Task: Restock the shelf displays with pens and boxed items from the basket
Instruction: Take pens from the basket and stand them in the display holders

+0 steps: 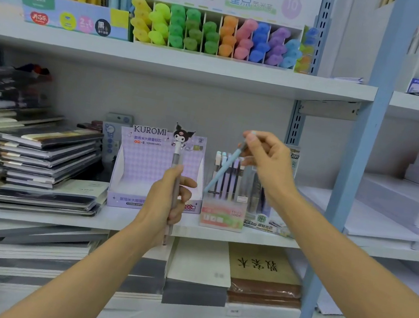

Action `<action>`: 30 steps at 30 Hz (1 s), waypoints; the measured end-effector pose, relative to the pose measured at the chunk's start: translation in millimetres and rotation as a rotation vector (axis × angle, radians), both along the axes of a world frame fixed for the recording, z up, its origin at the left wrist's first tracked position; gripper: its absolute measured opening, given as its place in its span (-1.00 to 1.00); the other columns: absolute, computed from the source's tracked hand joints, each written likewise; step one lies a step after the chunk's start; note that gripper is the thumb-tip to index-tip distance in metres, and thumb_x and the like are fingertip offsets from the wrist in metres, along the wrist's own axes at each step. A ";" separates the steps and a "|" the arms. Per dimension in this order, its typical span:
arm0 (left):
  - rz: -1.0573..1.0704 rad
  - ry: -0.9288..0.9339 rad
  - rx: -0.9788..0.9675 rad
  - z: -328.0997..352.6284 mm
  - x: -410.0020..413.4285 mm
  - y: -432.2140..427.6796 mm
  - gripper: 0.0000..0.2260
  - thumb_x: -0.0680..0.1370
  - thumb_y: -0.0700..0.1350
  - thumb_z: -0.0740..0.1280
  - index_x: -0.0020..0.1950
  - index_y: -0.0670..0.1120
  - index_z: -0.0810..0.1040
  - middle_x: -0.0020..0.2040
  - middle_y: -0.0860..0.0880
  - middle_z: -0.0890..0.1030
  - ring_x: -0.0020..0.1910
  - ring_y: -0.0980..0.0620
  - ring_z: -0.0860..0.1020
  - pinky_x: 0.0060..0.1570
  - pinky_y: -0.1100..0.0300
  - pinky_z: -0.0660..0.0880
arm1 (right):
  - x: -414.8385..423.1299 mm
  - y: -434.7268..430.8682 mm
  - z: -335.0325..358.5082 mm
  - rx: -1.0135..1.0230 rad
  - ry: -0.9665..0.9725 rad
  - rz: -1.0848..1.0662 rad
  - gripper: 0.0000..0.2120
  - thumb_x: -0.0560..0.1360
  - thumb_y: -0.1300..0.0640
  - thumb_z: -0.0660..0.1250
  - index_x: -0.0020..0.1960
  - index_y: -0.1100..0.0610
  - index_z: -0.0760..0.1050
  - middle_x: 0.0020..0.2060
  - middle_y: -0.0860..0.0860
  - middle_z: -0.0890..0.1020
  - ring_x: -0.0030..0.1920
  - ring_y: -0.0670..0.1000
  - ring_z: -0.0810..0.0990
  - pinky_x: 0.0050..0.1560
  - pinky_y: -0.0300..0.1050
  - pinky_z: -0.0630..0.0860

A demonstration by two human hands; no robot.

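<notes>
The left hand (167, 199) held a slim grey pen with a white cap (177, 158) upright in front of the lilac cardboard display box (158, 172). Its grip was clenched around the barrel, probably parking that pen until the other was placed. The box's open tray looked bare, so it seemed the likely home for the grey pen.

The right hand (266, 166) pinched a light blue pen (225, 168) near its upper end, between thumb and fingertips. The pen slanted down to the left, with its lower tip just above the row of pastel pens standing in the small pink-and-green pen box (222, 214). Holding it high on the barrel would let the tip be steered into a gap among them.

Both boxes stood on the middle white shelf (217, 234). The basket was out of view.

The lilac box's header read "KUROMI" beside a cartoon figure. The pink-and-green box appeared to say "FRUIT SODA", though the print was small. On the shelf above, the white divided rack of coloured highlighters (216, 34) carried "Hi-Line", some Chinese characters and a "10" in a lilac circle.
</notes>
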State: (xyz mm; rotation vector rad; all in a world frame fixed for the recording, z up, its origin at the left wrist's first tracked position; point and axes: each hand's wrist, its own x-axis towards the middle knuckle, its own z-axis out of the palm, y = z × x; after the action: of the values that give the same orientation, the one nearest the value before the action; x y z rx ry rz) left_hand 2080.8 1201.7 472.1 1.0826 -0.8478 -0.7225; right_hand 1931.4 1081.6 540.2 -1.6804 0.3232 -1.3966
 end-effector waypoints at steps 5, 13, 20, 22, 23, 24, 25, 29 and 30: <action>-0.043 0.058 0.005 -4.4 7.3 -5.9 -0.77 0.63 -0.04 0.11 -0.18 -0.07 0.38 -0.47 0.03 0.35 -0.62 0.12 0.16 -0.63 0.30 0.10 | 4.8 -27.5 -0.6 -0.048 0.036 -0.145 -0.83 0.61 0.20 0.25 0.09 0.30 0.51 -0.15 0.14 0.64 -0.23 -0.05 0.63 -0.23 -0.18 0.60; -0.122 -0.047 0.045 -20.2 17.5 -19.8 -0.84 0.66 -0.11 0.12 0.01 -0.13 0.46 -0.42 0.04 0.40 -0.57 0.12 0.24 -0.61 0.29 0.21 | 25.3 -42.9 -31.2 -0.186 0.287 -0.204 -0.87 0.59 0.22 0.27 0.05 0.26 0.56 -0.17 0.13 0.67 -0.16 0.04 0.66 -0.14 -0.16 0.64; -0.148 -0.153 0.030 -25.4 22.5 -21.7 -0.78 0.68 -0.15 0.13 0.12 -0.14 0.57 -0.36 0.01 0.51 -0.43 0.11 0.39 -0.42 0.28 0.38 | 33.4 -46.5 -22.4 -0.312 0.408 -0.196 -0.88 0.58 0.20 0.30 0.04 0.24 0.57 -0.19 0.14 0.68 -0.23 0.04 0.67 -0.10 -0.11 0.64; -0.147 -0.160 0.030 -25.5 22.5 -21.3 -0.78 0.68 -0.19 0.13 0.14 -0.13 0.57 -0.32 0.00 0.55 -0.39 0.12 0.42 -0.36 0.28 0.42 | 37.6 -43.8 -24.5 -0.318 0.427 -0.167 -0.86 0.58 0.21 0.31 0.11 0.20 0.53 -0.18 0.13 0.68 -0.21 0.05 0.68 -0.09 -0.07 0.65; -0.148 -0.159 0.030 -25.5 22.7 -21.0 -0.77 0.67 -0.20 0.13 0.15 -0.13 0.57 -0.31 0.00 0.56 -0.37 0.12 0.44 -0.33 0.28 0.44 | 39.2 -42.6 -25.6 -0.324 0.431 -0.166 -0.84 0.57 0.20 0.31 0.15 0.15 0.50 -0.18 0.10 0.67 -0.21 0.04 0.67 -0.09 -0.08 0.64; -0.152 -0.156 0.029 -25.6 23.2 -20.3 -0.77 0.67 -0.21 0.13 0.15 -0.13 0.58 -0.30 0.00 0.57 -0.35 0.12 0.46 -0.31 0.29 0.45 | 40.4 -42.0 -26.2 -0.332 0.424 -0.171 -0.83 0.57 0.20 0.32 0.16 0.11 0.47 -0.18 0.07 0.66 -0.21 0.02 0.67 -0.11 -0.11 0.64; -0.160 -0.154 0.028 -25.8 23.7 -19.4 -0.77 0.67 -0.21 0.14 0.15 -0.14 0.58 -0.29 0.00 0.58 -0.34 0.12 0.47 -0.29 0.29 0.46 | 41.7 -42.0 -26.5 -0.345 0.413 -0.190 -0.84 0.57 0.19 0.33 0.13 0.09 0.45 -0.18 0.04 0.65 -0.22 0.01 0.66 -0.15 -0.14 0.63; -0.190 -0.167 0.000 -25.9 24.6 -14.8 -0.75 0.67 -0.13 0.14 0.21 -0.15 0.56 -0.26 -0.06 0.62 -0.25 0.03 0.59 -0.16 0.21 0.56 | 46.2 -42.4 -29.1 -0.481 0.444 -0.378 -0.94 0.51 0.17 0.39 -0.03 0.12 0.54 -0.15 -0.02 0.59 -0.23 -0.12 0.54 -0.22 -0.42 0.43; -0.198 -0.165 -0.012 -25.5 24.1 -13.9 -0.75 0.67 -0.11 0.14 0.22 -0.14 0.56 -0.27 -0.08 0.63 -0.21 -0.02 0.62 -0.12 0.17 0.58 | 47.0 -42.6 -30.3 -0.502 0.477 -0.421 -0.95 0.51 0.16 0.40 -0.04 0.12 0.56 -0.14 -0.01 0.56 -0.21 -0.10 0.52 -0.19 -0.39 0.41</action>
State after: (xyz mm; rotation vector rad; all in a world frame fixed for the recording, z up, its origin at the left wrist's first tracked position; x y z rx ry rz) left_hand 2104.8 1187.8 446.6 1.0675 -1.1111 -0.7987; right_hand 1978.4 1039.0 509.9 -2.4770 0.6671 -1.4337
